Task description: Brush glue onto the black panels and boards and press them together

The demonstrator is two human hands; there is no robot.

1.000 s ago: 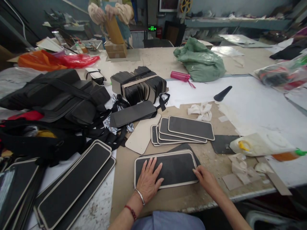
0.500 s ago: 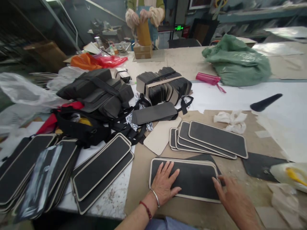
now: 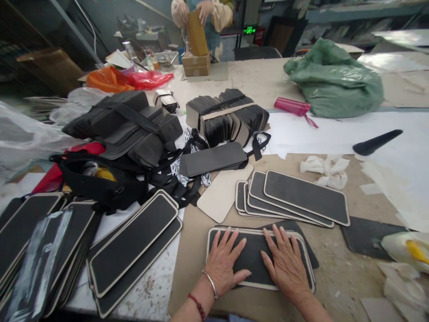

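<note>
In front of me a black rectangular panel with a pale border (image 3: 252,250) lies on brown board, on top of similar pieces whose edges peek out. My left hand (image 3: 224,258) rests flat on its left half, fingers spread. Across its right half lies my right hand (image 3: 285,261), also flat with the fingers apart. A dark sheet (image 3: 303,237) sticks out from under the panel at the upper right. Behind it are several fanned bordered panels (image 3: 304,194). To their left lies a pale rounded board (image 3: 223,194).
More bordered panels (image 3: 134,250) are piled at left. Behind stand bundled black pieces (image 3: 231,118) and a black strap heap (image 3: 100,179). A green bag (image 3: 338,82), a pink pouch (image 3: 292,105) and a tape roll (image 3: 407,248) lie right. Across the table a person handles a cardboard piece (image 3: 197,33).
My right hand has moved left from the panel's right edge and now lies flat on top. My left hand stays on the panel. The view has shifted slightly.
</note>
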